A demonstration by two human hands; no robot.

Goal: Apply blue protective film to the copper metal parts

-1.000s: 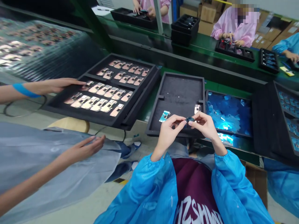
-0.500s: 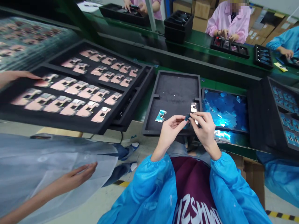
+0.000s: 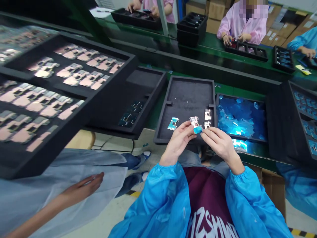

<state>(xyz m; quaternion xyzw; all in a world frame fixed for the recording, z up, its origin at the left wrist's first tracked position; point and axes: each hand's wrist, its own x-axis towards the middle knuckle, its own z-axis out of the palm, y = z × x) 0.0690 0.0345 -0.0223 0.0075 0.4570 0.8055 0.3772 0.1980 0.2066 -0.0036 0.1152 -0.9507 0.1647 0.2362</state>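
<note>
My left hand [image 3: 178, 140] is closed on a small phone circuit board [image 3: 194, 121] held above the front of a black foam tray [image 3: 189, 87]. A piece of shiny blue film [image 3: 197, 129] covers the board's near end. At the film's right edge, the fingers of my right hand [image 3: 220, 142] are pinched together and seem to grip it. Left of my hands in the tray lies a board with blue film [image 3: 173, 123]. By the right wall lie two bare-looking boards, one farther back [image 3: 208, 114] and one closer [image 3: 207, 125].
Right of the tray, a black box [image 3: 266, 115] holds a heap of blue film pieces [image 3: 240, 115]. Farther right stands a tray of blue-covered boards [image 3: 305, 112]. At left, a person holds a large tray of boards [image 3: 99, 109] above another tray [image 3: 158, 82]. People work across the green bench.
The board in my left hand has turned, so its face and blue film now show. My right hand has shifted slightly right and down. The neighbour's large tray has moved left, uncovering the one beneath.
</note>
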